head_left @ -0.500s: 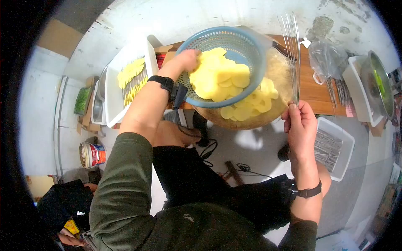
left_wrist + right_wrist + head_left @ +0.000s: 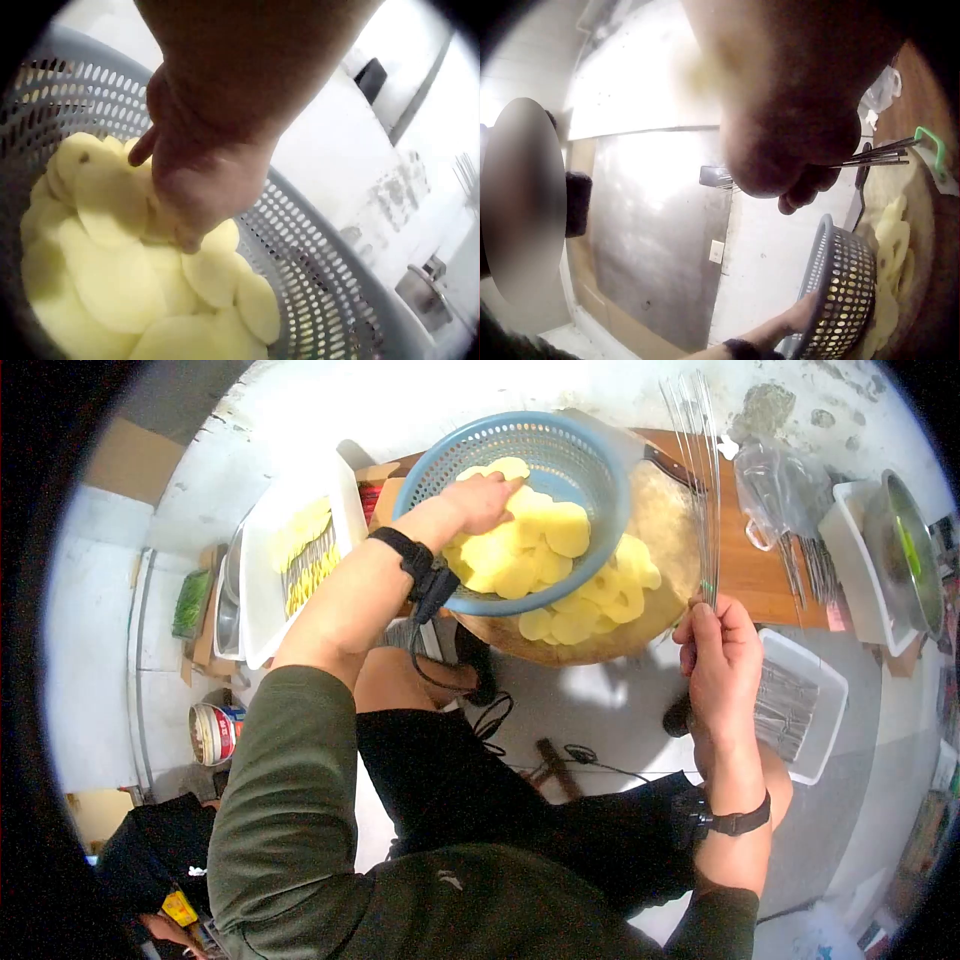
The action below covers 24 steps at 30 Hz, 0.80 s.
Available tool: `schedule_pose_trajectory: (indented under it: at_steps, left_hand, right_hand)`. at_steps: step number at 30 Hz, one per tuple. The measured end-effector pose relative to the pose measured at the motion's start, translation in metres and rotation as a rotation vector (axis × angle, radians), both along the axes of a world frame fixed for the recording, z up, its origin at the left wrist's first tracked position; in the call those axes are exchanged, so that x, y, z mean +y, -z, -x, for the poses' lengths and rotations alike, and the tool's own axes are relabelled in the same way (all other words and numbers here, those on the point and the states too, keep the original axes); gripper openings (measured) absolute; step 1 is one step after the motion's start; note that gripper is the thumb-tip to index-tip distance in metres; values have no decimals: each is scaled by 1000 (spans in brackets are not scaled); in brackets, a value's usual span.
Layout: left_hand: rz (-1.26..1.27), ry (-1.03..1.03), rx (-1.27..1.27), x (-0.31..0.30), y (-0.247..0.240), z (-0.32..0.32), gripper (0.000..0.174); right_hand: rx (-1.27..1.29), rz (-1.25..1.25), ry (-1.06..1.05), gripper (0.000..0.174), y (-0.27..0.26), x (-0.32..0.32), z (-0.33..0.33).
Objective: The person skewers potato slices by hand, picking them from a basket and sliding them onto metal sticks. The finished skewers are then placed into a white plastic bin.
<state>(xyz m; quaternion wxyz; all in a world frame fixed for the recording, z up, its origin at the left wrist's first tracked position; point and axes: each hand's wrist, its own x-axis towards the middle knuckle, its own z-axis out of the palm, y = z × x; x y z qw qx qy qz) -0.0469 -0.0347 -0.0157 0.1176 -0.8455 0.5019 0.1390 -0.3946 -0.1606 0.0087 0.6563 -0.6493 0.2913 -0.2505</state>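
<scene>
My left hand (image 2: 485, 502) reaches into a blue plastic colander (image 2: 435, 455), its fingers on a heap of pale yellow potato slices (image 2: 525, 550). In the left wrist view its thumb and a fingertip stand apart over the slices (image 2: 112, 277). My right hand (image 2: 727, 660) pinches a bundle of long metal skewers (image 2: 708, 510) by their lower ends, between thumb and fingers; they point up and away. More potato slices (image 2: 610, 600) lie on a round wooden chopping board (image 2: 660, 510), partly under the colander's rim.
A knife (image 2: 672, 468) lies at the board's back. Left stands a white tray (image 2: 350, 500) of skewered yellow slices. Right are a plastic bag (image 2: 785, 485), loose skewers (image 2: 820, 570) and a metal bowl (image 2: 900, 550). Below, a white bin (image 2: 835, 705) holds more skewers.
My left hand has moved right, from the colander's left side further in over the potato slices. The right hand keeps its hold on the skewers, nearly still.
</scene>
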Motion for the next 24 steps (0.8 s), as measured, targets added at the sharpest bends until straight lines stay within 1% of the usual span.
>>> schedule_pose_trajectory:
  at_steps: [1,2,4,6,8,9,11,12,14,15,16,18,19,20,22,23,24]
  left_hand:
    - [14,-49,-19,0,3,-10,64]
    - [14,-49,-20,2,8,-16,64]
    - [99,-95,-164,5,14,-24,67]
    - [130,-65,-145,7,14,-27,66]
    - [334,178,-65,8,9,-17,63]
    - [332,181,-60,7,9,-10,63]
    - [150,290,45,3,8,3,56]
    - [150,289,45,2,9,2,56]
    - [90,209,69,-5,11,-7,52]
    - [162,231,15,-8,13,-12,49]
    - [162,232,16,-8,13,-18,49]
    - [178,-28,161,-9,9,-29,42]
    - [246,-10,121,-6,10,-36,37]
    - [245,-9,119,-2,9,-40,37]
    - [365,-238,270,4,5,-45,39]
    - [392,-219,238,8,5,-48,35]
    - [389,-219,237,11,3,-48,35]
  right_hand:
    - [-19,-15,2,16,-1,0,-1]
    - [-39,-30,3,16,-2,0,-2]
    - [-45,-23,3,16,0,-1,-2]
    - [-44,-20,5,16,1,-2,-1]
    - [-40,-9,7,16,0,-4,0]
    - [-36,-11,10,16,-1,-5,0]
    - [3,14,10,16,-4,-3,-2]
    - [4,14,8,16,-5,-2,-2]
    - [0,19,9,16,-4,-2,-2]
    - [0,20,10,16,-4,-2,-2]
    - [-9,11,6,16,-3,-2,-2]
    - [-20,1,4,16,-3,-3,-1]
    - [-15,6,8,15,-3,-3,-1]
    - [-9,11,12,15,-3,-4,-1]
    - [-18,-1,14,15,-3,-5,0]
    - [-24,-13,13,14,-4,-5,0]
    - [-24,-15,13,14,-4,-5,0]
